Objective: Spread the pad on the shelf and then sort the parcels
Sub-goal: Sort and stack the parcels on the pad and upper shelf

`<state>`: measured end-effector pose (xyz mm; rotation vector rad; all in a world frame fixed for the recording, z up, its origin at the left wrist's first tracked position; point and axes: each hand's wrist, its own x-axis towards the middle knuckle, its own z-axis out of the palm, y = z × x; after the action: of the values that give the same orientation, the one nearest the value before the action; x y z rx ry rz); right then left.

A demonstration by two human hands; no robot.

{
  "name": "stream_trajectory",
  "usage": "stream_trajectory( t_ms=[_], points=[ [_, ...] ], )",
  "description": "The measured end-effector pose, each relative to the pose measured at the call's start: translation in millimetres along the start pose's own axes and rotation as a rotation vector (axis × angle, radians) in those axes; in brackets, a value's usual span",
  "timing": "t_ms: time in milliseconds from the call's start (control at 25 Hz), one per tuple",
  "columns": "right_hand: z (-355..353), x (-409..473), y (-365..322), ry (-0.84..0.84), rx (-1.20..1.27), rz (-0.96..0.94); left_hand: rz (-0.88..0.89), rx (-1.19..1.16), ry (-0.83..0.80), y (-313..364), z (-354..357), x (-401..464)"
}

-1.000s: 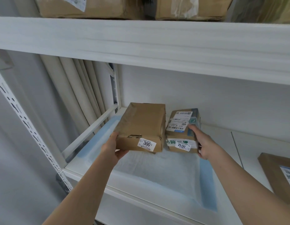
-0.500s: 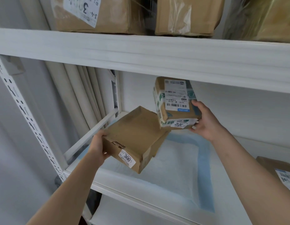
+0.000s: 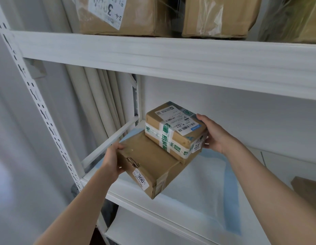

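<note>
A white pad with a blue border (image 3: 203, 190) lies spread on the middle shelf (image 3: 153, 209). My left hand (image 3: 112, 160) grips the left end of a flat brown parcel with a "300" sticker (image 3: 150, 165), held tilted above the pad. On top of that parcel rests a smaller box with green-printed tape and a shipping label (image 3: 173, 129). My right hand (image 3: 215, 133) holds the small box at its right end, thumb on top and fingers at its side.
Three brown boxes stand on the upper shelf (image 3: 171, 55), among them one with a big "3" label (image 3: 122, 15) and a taped box (image 3: 219, 15). Another brown parcel (image 3: 309, 193) lies at the right edge of the middle shelf. A perforated white upright (image 3: 38, 106) frames the left side.
Both parcels left the pad. The small box was lifted up, then lowered onto the flat parcel, which my left hand has raised and tilted over the shelf's front.
</note>
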<state>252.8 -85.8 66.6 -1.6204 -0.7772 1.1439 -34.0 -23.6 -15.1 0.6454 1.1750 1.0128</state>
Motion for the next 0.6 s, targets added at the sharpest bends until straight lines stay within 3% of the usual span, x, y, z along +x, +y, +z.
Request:
stream_trajectory(
  t_ms=[240, 400, 440, 600],
  points=[
    [14, 7, 6, 0.125, 0.145, -0.085, -0.03, -0.05, 0.03, -2, -3, -5],
    [0, 21, 16, 0.463, 0.261, -0.052, -0.042, -0.161, 0.002, 1, 7, -8],
    [-2, 20, 21, 0.481, 0.279, -0.013, -0.032, -0.18, -0.004, 1, 13, -8],
    [-1, 4, 42, 0.219, 0.374, 0.145, -0.019, -0.166, -0.019, -10, 49, -9]
  ],
)
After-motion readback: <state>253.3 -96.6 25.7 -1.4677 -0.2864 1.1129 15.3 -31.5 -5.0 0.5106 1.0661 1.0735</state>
